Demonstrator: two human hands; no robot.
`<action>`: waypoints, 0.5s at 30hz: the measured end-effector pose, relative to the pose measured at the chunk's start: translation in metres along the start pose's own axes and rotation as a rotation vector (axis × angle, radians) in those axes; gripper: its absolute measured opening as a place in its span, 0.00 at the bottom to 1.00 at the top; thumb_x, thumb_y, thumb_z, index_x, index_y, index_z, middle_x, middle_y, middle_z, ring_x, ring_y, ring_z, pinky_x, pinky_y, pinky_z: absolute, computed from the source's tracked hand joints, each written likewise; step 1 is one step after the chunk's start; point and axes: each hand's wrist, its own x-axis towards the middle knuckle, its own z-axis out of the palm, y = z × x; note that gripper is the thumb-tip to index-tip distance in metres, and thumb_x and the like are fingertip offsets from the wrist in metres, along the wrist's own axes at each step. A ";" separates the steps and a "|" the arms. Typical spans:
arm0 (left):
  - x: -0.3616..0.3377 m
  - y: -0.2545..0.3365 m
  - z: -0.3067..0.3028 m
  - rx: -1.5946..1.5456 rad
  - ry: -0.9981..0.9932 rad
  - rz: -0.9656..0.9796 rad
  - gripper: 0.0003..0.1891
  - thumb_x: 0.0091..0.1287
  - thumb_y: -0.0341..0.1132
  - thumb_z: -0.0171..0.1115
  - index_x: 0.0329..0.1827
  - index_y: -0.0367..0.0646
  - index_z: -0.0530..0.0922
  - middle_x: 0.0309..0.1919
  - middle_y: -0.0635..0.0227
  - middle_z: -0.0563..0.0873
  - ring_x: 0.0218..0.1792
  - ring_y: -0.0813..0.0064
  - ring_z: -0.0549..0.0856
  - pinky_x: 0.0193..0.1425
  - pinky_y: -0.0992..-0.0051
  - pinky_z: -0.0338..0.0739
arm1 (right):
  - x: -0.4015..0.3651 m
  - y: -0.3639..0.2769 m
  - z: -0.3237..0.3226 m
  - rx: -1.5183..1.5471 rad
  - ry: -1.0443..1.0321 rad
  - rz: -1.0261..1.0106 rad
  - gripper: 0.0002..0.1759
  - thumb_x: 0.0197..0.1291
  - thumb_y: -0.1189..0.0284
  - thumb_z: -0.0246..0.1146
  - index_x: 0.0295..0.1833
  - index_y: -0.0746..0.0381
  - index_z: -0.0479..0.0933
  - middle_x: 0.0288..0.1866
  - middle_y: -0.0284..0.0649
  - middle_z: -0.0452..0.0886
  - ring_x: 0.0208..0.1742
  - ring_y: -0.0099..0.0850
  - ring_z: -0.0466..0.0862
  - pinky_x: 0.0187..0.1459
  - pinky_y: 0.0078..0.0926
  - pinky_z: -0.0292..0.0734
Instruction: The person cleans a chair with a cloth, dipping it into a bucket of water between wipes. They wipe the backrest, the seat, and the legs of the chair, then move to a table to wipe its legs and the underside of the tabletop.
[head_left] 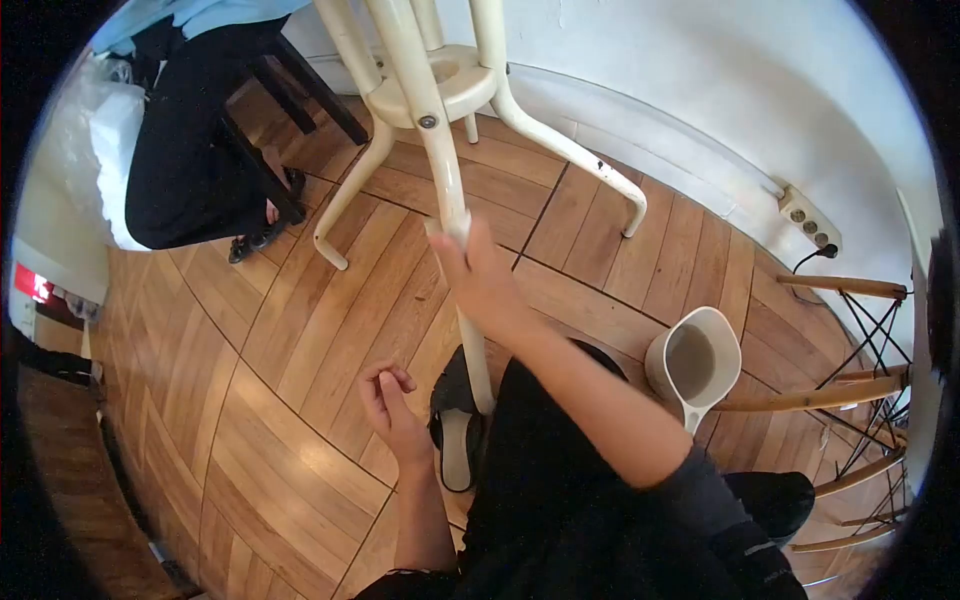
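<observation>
A cream-painted metal stand (pixel 447 150) with curved legs rises in front of me. My right hand (pixel 483 275) is closed around its nearest leg, pressing a small whitish piece (pixel 459 226) against the paint. That piece looks like a cloth or wipe, mostly covered by my fingers and slightly blurred. Lower and to the left, my left hand (pixel 395 412) hangs above the floor with its fingers curled in; no object shows in it. The foot of the nearest leg comes down beside my dark sandal (pixel 458 450).
A white handled dipper (pixel 658 368) of cloudy water stands on the wooden floor (pixel 290 370). Chairs with wooden runners (pixel 850 390) are at right, below a wall power strip (pixel 808 218). A seated person (pixel 190 150) is at upper left.
</observation>
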 end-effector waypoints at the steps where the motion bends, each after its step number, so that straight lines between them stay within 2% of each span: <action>1: 0.001 -0.001 0.002 -0.006 0.003 -0.002 0.07 0.73 0.32 0.44 0.43 0.40 0.70 0.29 0.71 0.71 0.31 0.81 0.69 0.36 0.80 0.66 | -0.017 0.016 0.003 -0.002 -0.020 -0.017 0.18 0.65 0.61 0.55 0.46 0.66 0.64 0.33 0.53 0.77 0.35 0.49 0.80 0.35 0.42 0.71; 3: 0.002 -0.003 0.008 -0.068 -0.026 -0.011 0.07 0.72 0.32 0.45 0.42 0.40 0.71 0.29 0.71 0.71 0.31 0.81 0.70 0.37 0.80 0.66 | -0.036 0.033 0.006 -0.007 -0.036 -0.035 0.19 0.65 0.60 0.55 0.46 0.66 0.64 0.32 0.54 0.77 0.35 0.50 0.80 0.35 0.42 0.71; 6: 0.000 0.001 0.011 -0.083 -0.039 -0.023 0.07 0.72 0.32 0.45 0.42 0.40 0.71 0.29 0.71 0.71 0.31 0.81 0.70 0.38 0.80 0.66 | -0.044 0.032 0.007 -0.053 -0.032 0.048 0.19 0.65 0.59 0.55 0.45 0.66 0.64 0.30 0.55 0.77 0.33 0.51 0.80 0.32 0.43 0.71; 10: -0.006 0.001 -0.001 -0.067 -0.045 -0.015 0.07 0.72 0.32 0.45 0.42 0.40 0.71 0.29 0.71 0.71 0.31 0.81 0.70 0.38 0.80 0.66 | -0.002 0.004 -0.001 -0.166 0.064 -0.083 0.22 0.64 0.56 0.55 0.40 0.67 0.64 0.24 0.52 0.76 0.28 0.51 0.79 0.30 0.43 0.72; 13: -0.013 -0.003 -0.014 -0.084 -0.031 -0.038 0.07 0.72 0.32 0.45 0.43 0.40 0.71 0.29 0.71 0.71 0.31 0.80 0.70 0.38 0.80 0.66 | 0.046 -0.021 -0.004 -0.088 0.068 -0.090 0.22 0.64 0.55 0.54 0.39 0.67 0.65 0.25 0.52 0.77 0.29 0.50 0.80 0.31 0.43 0.73; 15: -0.017 -0.007 -0.020 -0.059 -0.001 -0.061 0.07 0.73 0.34 0.44 0.43 0.41 0.71 0.30 0.71 0.71 0.31 0.80 0.69 0.37 0.80 0.65 | 0.059 -0.020 -0.004 -0.140 0.119 -0.258 0.22 0.65 0.55 0.54 0.41 0.66 0.66 0.25 0.48 0.78 0.28 0.44 0.80 0.30 0.39 0.73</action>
